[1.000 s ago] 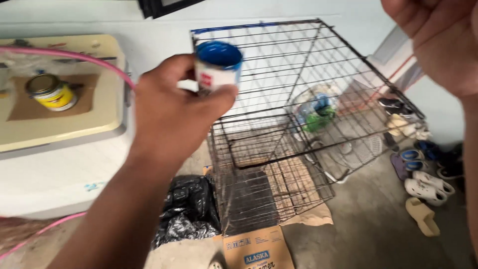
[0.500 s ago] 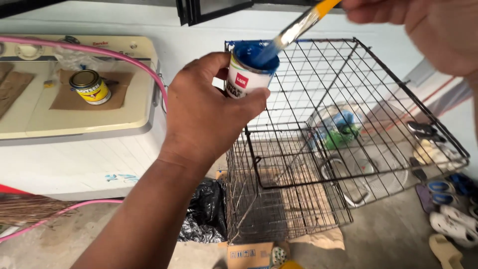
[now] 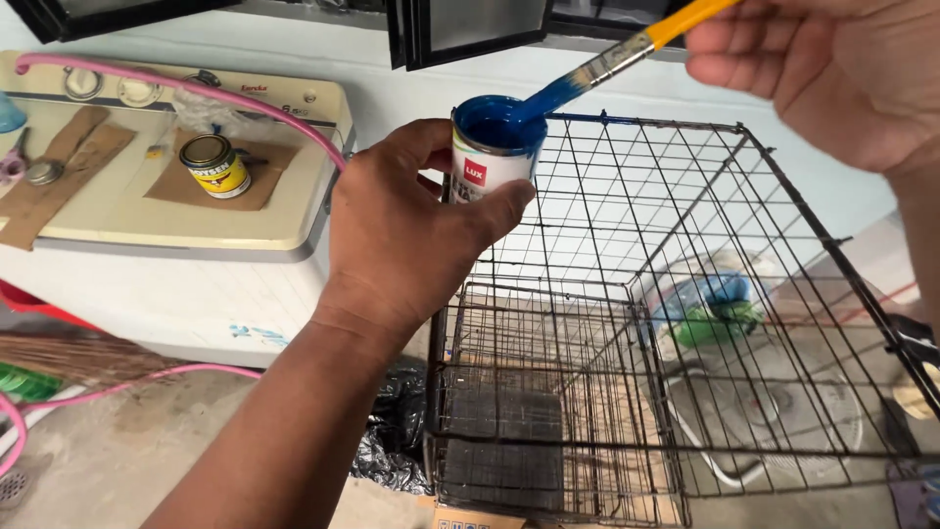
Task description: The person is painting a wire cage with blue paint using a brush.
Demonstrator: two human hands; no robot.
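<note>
A small white tin of blue paint (image 3: 493,147), gripped in the left hand (image 3: 411,230), sits above the black wire cage (image 3: 646,323), whose top rear bar alone looks blue, while the right hand (image 3: 832,73) pinches an orange-handled brush (image 3: 612,59) at the tin's rim.

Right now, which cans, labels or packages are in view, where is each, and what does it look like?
Paint can: held in left hand above the wire cage; small open cylinder, blue paint inside, white label with a red square.
Yellow tin: on brown card on the washing machine lid; closed, metal lid, yellow and black label.
Cardboard box: under the cage, bottom edge; brown, mostly out of frame.
</note>
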